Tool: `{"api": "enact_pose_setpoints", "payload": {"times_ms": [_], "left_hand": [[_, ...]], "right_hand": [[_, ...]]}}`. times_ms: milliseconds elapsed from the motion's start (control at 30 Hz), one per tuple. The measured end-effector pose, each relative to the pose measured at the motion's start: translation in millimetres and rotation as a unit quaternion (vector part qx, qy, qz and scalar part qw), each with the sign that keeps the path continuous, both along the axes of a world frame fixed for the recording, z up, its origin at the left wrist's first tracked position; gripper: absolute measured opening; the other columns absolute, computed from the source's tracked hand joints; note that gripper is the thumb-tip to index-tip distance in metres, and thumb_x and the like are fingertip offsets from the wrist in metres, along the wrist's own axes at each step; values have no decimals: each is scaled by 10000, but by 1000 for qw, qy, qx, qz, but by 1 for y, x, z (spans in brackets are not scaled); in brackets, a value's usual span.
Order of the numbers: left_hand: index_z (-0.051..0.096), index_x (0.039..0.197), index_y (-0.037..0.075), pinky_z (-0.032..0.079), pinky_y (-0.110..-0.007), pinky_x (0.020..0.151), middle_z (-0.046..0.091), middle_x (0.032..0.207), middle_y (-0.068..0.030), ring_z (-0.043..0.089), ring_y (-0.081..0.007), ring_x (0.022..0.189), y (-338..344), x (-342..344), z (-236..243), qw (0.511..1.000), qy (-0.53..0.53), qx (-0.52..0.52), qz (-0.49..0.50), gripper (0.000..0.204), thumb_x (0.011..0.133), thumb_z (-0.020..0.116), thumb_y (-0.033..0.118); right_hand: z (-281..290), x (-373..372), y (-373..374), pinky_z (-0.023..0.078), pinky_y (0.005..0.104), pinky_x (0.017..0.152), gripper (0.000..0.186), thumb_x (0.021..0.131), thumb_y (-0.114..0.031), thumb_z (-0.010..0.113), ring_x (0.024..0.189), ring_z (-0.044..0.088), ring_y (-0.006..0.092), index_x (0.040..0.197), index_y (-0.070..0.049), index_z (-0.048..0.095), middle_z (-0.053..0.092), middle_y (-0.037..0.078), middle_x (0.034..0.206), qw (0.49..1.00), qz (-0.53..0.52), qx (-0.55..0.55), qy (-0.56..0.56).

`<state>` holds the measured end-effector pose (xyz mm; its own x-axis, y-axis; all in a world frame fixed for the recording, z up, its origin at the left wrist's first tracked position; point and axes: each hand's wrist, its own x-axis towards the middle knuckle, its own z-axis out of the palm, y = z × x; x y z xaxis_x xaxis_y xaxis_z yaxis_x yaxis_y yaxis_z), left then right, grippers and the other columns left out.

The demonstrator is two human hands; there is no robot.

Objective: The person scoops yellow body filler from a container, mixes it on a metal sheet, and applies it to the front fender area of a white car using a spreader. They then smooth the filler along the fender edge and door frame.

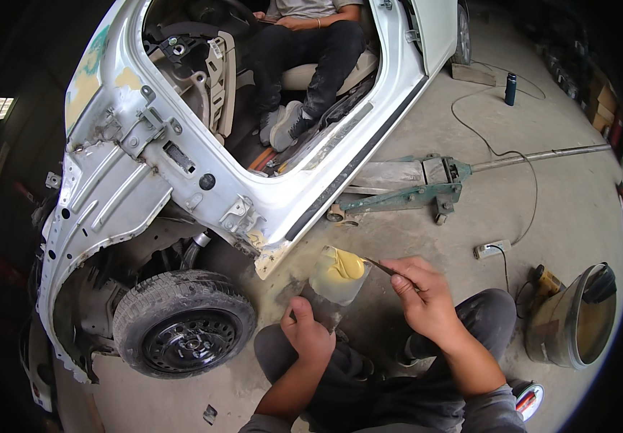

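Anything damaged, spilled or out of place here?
Yes: the white car lacks its front fender, exposing the wheel, and tan patches mar it. A small scrap lies on the floor, lower left. The yellow paste sits on its plate.

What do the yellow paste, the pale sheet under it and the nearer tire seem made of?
Yellow paste: probably putty, its thick folds slightly glossy.
Pale sheet: plastic or glass, unclear which; flat, smooth and seemingly translucent.
Nearer tire: black rubber, matte, judging by dusty, grooved tread.
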<state>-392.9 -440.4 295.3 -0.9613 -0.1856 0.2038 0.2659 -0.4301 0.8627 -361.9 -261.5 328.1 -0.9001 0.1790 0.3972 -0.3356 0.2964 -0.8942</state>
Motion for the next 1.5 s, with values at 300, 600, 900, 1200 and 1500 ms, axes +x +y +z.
{"api": "enact_pose_setpoints", "payload": {"times_ms": [300,600,900,1200,1500], "left_hand": [[612,941,-99,468,-278,637,639,808,-126,600,-170,729,8,1,-3,940,226,-236,97,465,955,467,342],[542,928,-58,499,-309,725,604,1026,-166,593,-179,870,-1,-1,-10,972,204,-41,106,380,934,536,322],[522,1118,-81,452,-320,854,591,1086,-144,581,-201,963,-3,0,2,1000,28,-8,-12,482,939,503,367],[617,908,-95,475,-289,652,654,829,-131,609,-180,716,11,1,1,919,224,-287,153,400,937,508,288],[622,964,-109,483,-274,663,662,838,-150,625,-183,753,-2,-8,3,929,195,-264,172,433,947,480,300]], "right_hand": [[6,10,-47,473,347,798,561,576,95,553,935,547,300,1100,-77,655,553,130,1040,980,-22,87,176],[18,-10,-9,447,272,805,275,921,-110,550,887,558,153,1172,-2,581,603,46,1009,891,115,-439,-10],[6,-7,6,429,251,691,238,894,-45,538,762,542,155,1116,-28,623,581,71,847,995,93,-8,-41],[17,-5,-34,460,292,714,290,832,19,578,788,570,229,1111,-38,631,599,111,920,992,-26,-94,76],[-20,9,-39,473,326,799,323,802,27,585,881,583,238,1111,-52,636,608,109,1017,992,84,-44,78]]}}
